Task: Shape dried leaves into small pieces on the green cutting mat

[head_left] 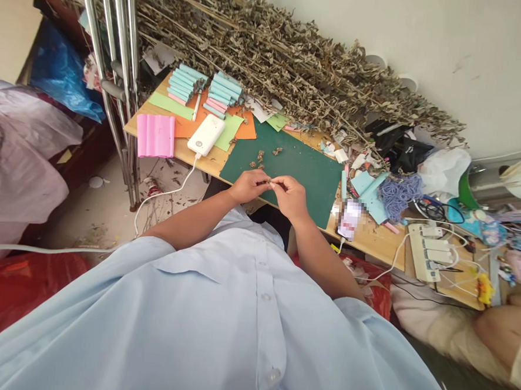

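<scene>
My left hand (249, 185) and my right hand (290, 195) meet at the near edge of a dark green cutting mat (306, 165). Thumbs and fingers of both are pinched together on a tiny brownish bit that looks like dried leaf, mostly covered by the fingertips. Just beyond them on the mat lie a few crumpled dried leaves (260, 157), with another clump (276, 152) slightly to the right. A large heap of dried leafy stalks (269, 54) stretches along the wall behind the mat.
Blue and pink paper rolls (225, 90), pink rolls (156, 135) and a white charging device (206, 134) are left. Metal crutches (114, 51) lean beside the table. Rightward lie a phone (351, 219), purple cord (399, 196) and power strip (429, 252). Another person's arm (506, 328) shows far right.
</scene>
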A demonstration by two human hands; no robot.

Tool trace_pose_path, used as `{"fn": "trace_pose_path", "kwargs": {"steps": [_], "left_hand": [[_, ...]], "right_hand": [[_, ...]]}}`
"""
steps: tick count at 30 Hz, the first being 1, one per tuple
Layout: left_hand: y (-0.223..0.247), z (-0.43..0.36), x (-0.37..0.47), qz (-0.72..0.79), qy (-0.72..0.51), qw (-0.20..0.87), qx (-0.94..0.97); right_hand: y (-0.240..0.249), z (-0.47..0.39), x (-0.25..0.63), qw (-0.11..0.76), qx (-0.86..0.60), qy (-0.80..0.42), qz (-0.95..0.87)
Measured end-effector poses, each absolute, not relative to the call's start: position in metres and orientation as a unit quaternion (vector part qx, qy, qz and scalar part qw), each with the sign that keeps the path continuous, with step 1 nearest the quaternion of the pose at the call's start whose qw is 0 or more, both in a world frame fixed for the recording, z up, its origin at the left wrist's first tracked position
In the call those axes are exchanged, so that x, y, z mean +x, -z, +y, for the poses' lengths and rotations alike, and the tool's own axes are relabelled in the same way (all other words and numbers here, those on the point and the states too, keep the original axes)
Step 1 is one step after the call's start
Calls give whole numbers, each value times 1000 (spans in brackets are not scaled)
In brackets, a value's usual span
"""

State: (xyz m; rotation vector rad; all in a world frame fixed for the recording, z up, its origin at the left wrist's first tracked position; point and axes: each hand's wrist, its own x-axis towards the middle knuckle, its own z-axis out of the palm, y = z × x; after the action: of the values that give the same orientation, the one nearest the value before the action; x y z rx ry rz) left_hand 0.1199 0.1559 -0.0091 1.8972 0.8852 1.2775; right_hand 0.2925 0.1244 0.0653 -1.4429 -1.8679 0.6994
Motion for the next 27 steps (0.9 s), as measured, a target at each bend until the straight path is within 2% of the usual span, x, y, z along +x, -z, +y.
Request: {"fn": "trace_pose_path", "kwargs": {"steps": [9,19,27], "left_hand": [[11,156,120,332,-486,346,731],[8,155,120,339,-486,349,726],[10,154,120,337,-489,344,727]], "right_hand": [[-73,130,293,292,-535,-235,-757],[-73,123,297,314,-535,-254,-742],[-76,117,301,307,-492,-182,-794]]}}
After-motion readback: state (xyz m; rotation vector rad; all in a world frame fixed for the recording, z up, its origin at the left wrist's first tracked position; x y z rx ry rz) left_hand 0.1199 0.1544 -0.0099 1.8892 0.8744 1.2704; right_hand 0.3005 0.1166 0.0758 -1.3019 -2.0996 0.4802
